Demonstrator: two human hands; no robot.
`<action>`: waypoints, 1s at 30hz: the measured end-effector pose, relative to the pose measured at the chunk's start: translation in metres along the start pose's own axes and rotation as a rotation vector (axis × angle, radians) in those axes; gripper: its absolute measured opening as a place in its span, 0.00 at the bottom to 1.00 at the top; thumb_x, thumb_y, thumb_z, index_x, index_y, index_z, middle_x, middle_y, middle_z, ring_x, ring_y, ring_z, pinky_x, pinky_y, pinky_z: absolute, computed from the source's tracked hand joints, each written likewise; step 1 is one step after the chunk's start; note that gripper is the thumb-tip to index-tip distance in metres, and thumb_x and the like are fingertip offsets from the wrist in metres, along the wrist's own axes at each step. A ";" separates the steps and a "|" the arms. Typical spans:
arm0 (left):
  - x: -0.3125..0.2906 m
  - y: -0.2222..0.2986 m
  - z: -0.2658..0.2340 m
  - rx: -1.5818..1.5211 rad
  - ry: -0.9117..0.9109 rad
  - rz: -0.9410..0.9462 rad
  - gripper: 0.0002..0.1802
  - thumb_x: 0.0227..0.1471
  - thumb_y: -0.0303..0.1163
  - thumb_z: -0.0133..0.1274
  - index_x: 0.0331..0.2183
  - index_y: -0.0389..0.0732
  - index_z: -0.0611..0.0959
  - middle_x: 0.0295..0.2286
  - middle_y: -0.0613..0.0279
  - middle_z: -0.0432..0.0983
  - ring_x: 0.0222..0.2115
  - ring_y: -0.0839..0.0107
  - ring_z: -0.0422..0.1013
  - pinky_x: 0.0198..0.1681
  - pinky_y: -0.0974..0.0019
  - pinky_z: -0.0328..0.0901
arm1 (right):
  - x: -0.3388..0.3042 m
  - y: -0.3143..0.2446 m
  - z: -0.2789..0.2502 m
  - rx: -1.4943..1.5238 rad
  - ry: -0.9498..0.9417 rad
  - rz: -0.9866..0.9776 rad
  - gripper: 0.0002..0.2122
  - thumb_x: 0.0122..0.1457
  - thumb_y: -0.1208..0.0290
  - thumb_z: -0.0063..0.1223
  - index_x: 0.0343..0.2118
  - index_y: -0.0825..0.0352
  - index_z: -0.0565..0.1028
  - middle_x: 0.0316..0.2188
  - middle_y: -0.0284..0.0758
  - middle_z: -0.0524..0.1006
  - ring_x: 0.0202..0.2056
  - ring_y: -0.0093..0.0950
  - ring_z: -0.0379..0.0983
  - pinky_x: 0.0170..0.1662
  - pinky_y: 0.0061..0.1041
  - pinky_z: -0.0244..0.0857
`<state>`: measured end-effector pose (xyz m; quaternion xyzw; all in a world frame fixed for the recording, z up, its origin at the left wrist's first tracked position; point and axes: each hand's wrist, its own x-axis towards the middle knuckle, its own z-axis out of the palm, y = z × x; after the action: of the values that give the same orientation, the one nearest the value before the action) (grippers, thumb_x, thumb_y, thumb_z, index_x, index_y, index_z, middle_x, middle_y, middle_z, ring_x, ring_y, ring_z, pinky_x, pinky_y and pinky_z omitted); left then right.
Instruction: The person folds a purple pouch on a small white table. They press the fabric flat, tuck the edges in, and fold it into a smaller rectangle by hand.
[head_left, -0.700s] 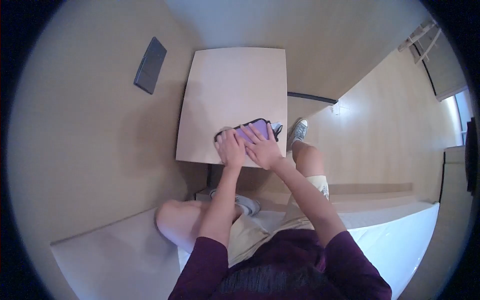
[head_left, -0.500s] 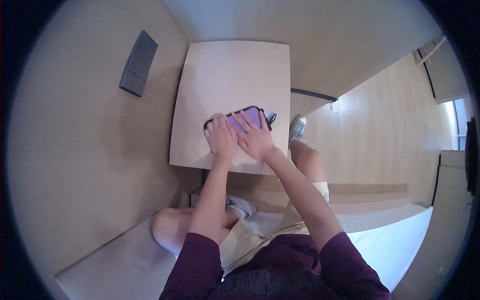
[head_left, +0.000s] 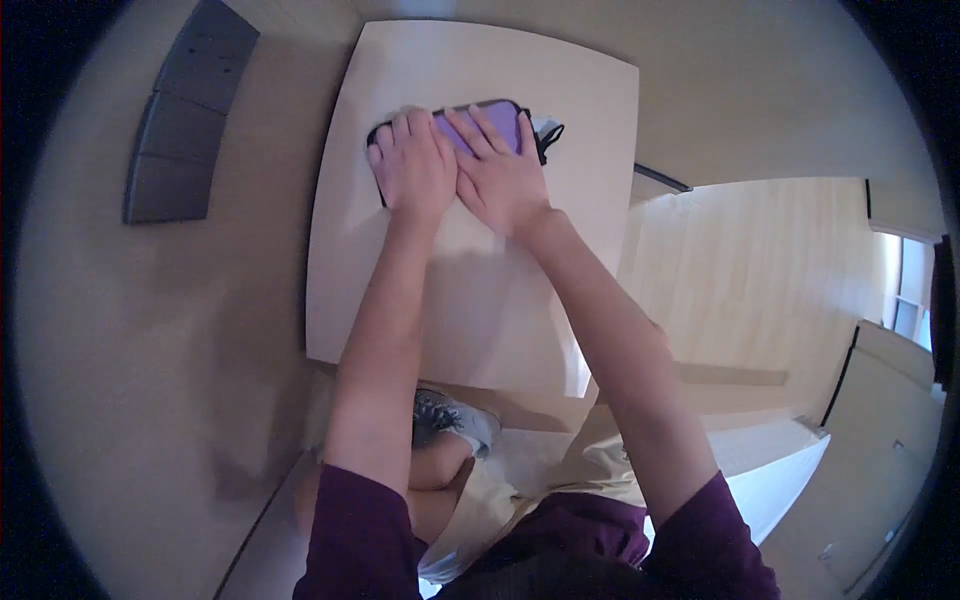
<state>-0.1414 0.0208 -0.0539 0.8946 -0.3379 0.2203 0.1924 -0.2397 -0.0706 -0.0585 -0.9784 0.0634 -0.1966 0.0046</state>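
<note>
A flat purple case [head_left: 507,117] with a black rim lies on the light wooden table [head_left: 490,300], toward its far side. My left hand [head_left: 415,172] rests palm down over the case's left part, fingers stretched out. Beside it, my right hand [head_left: 500,180] presses on the case's right part with its fingers spread. The two hands touch or nearly touch at the thumbs. At the case's right end a small black loop [head_left: 553,142] and a whitish piece stick out. Much of the case is hidden under my hands.
Wood-coloured panels stand to the left of and behind the table. A dark grey panel [head_left: 180,130] is mounted on the left one. My legs and a grey shoe [head_left: 455,420] are below the near table edge. Wooden floor [head_left: 740,270] stretches off to the right.
Both hands and the case have moved away from me across the table, my arms reaching farther. The view has come closer, so the table looks larger.
</note>
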 end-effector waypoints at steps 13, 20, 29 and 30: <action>-0.087 0.027 -0.025 0.036 -0.034 -0.135 0.24 0.55 0.42 0.43 0.50 0.40 0.70 0.48 0.50 0.68 0.50 0.56 0.63 0.55 0.53 0.55 | -0.084 -0.028 -0.005 -0.084 0.062 -0.087 0.27 0.59 0.59 0.31 0.62 0.62 0.53 0.64 0.36 0.52 0.65 0.35 0.43 0.63 0.53 0.33; -0.161 0.025 0.016 0.048 0.161 -0.104 0.21 0.55 0.40 0.39 0.47 0.40 0.72 0.46 0.52 0.70 0.50 0.56 0.63 0.54 0.53 0.55 | -0.148 -0.047 0.016 -0.115 0.306 -0.158 0.25 0.58 0.60 0.32 0.58 0.63 0.60 0.57 0.41 0.64 0.59 0.37 0.58 0.59 0.51 0.47; -0.187 0.038 -0.014 0.015 0.060 -0.008 0.19 0.58 0.43 0.36 0.44 0.43 0.72 0.43 0.51 0.67 0.45 0.52 0.62 0.49 0.48 0.54 | -0.175 -0.073 -0.038 -0.127 -0.269 0.110 0.25 0.61 0.59 0.29 0.63 0.51 0.53 0.65 0.27 0.47 0.66 0.28 0.39 0.62 0.56 0.29; -0.194 0.046 -0.022 -0.008 -0.031 -0.058 0.18 0.58 0.43 0.37 0.43 0.43 0.72 0.42 0.51 0.67 0.45 0.52 0.62 0.49 0.47 0.54 | -0.182 -0.076 -0.040 -0.138 -0.264 0.121 0.25 0.61 0.59 0.29 0.63 0.51 0.53 0.65 0.27 0.47 0.66 0.28 0.39 0.62 0.56 0.29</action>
<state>-0.3094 0.1005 -0.1287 0.9066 -0.3156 0.1993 0.1970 -0.4128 0.0284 -0.0889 -0.9881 0.1346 -0.0608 -0.0424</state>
